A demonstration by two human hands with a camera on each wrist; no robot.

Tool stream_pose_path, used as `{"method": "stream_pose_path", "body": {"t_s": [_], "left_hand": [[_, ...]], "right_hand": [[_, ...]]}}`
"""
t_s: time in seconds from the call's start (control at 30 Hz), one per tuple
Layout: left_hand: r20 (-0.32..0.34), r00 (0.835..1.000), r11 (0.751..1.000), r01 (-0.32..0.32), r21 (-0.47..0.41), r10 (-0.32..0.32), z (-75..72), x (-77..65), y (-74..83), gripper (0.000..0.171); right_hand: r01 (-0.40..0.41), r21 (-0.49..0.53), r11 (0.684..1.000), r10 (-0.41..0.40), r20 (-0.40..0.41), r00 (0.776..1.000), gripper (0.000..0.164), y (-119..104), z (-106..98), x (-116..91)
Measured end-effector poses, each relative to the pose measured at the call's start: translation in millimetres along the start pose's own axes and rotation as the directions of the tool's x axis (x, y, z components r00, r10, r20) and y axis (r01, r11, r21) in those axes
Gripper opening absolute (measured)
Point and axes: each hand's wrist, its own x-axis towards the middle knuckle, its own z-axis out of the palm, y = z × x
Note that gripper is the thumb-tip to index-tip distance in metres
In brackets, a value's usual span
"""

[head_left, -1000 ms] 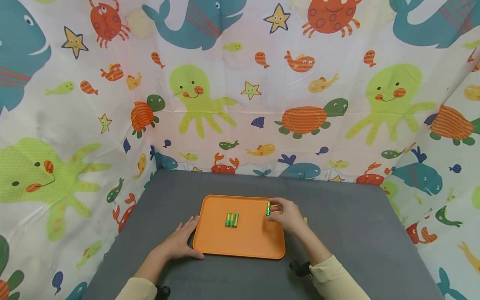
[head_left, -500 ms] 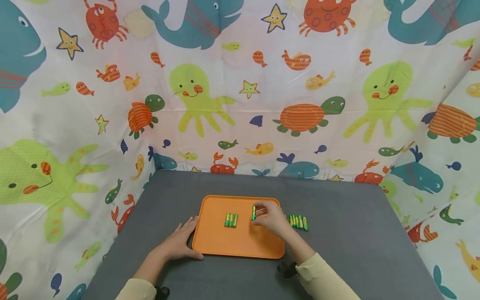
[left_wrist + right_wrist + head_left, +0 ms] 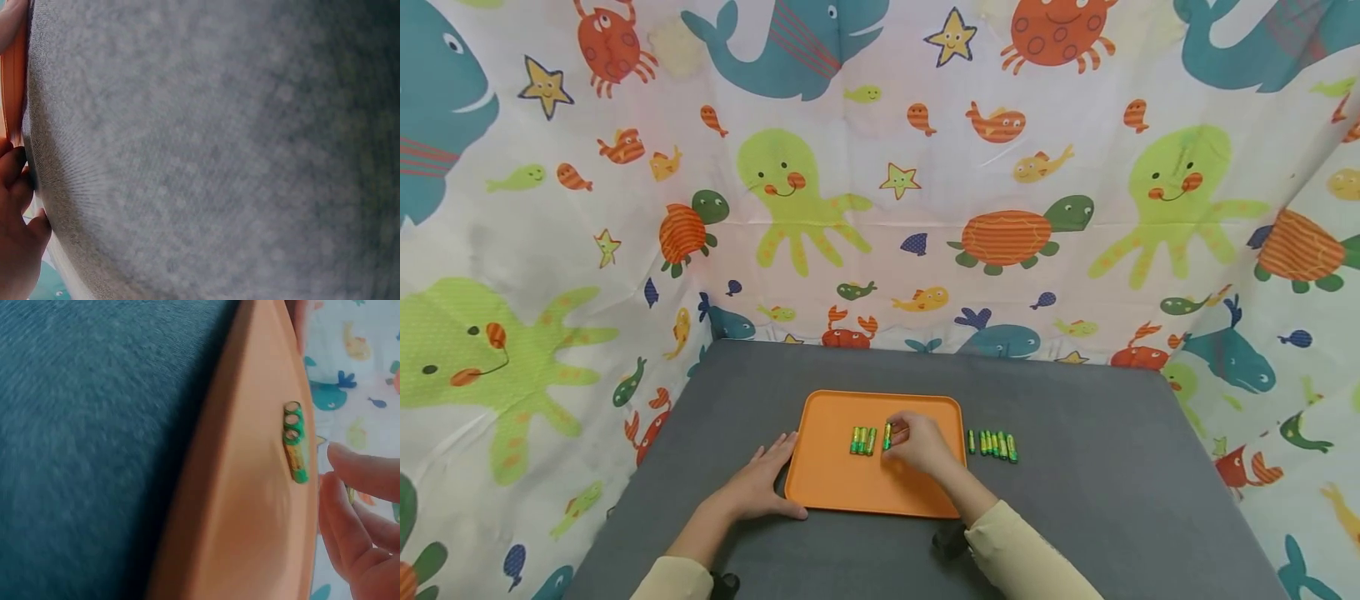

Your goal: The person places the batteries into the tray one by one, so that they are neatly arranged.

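My right hand pinches a small green-and-gold battery upright between thumb and fingers, over the orange tray. Just left of it, three like batteries lie side by side in the tray; the right wrist view shows their ends in a row. That view catches only a sliver of the pinched battery behind the fingers. My left hand rests spread at the tray's left edge, fingers along the side and thumb near the front corner. The left wrist view has its fingers at the far left margin.
Right of the tray, several more batteries stand in a row on the grey tabletop, with one battery a little apart, close to the tray's edge. A patterned sea-animal curtain rises behind and along both sides.
My right hand has carried the battery leftward from the tray's right side toward the three batteries. The row on the table has come into sight behind it. My left hand stays put.
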Motion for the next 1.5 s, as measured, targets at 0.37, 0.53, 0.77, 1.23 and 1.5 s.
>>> {"method": "stream_pose_path", "body": {"t_s": [0.37,0.53,0.77,1.23,1.5], "left_hand": [[-0.005,1.000,1.000,0.002,-0.001,-0.002,1.3,2.0,-2.4,0.136],[-0.004,1.000,1.000,-0.007,-0.004,0.007,0.5,1.6,-2.3,0.137],[-0.003,1.000,1.000,-0.014,0.001,0.014,-0.3,1.2,-2.4,0.136],[0.002,1.000,1.000,0.006,-0.024,-0.006,1.1,1.5,-0.1,0.137],[0.004,1.000,1.000,0.008,-0.019,-0.008,1.5,2.5,-1.0,0.136]], "right_hand": [[-0.040,-0.050,0.998,0.041,0.017,0.999,0.060,7.5,18.8,11.5],[-0.038,-0.085,0.996,0.039,0.013,0.999,0.061,6.3,21.8,14.5],[-0.021,-0.126,0.992,0.024,0.024,0.999,0.063,4.7,22.5,14.6],[-0.022,-0.088,0.996,0.026,0.050,0.998,0.073,8.9,14.7,9.4],[0.003,-0.078,0.997,-0.003,-0.002,1.000,0.069,11.2,1.7,3.1]]}}
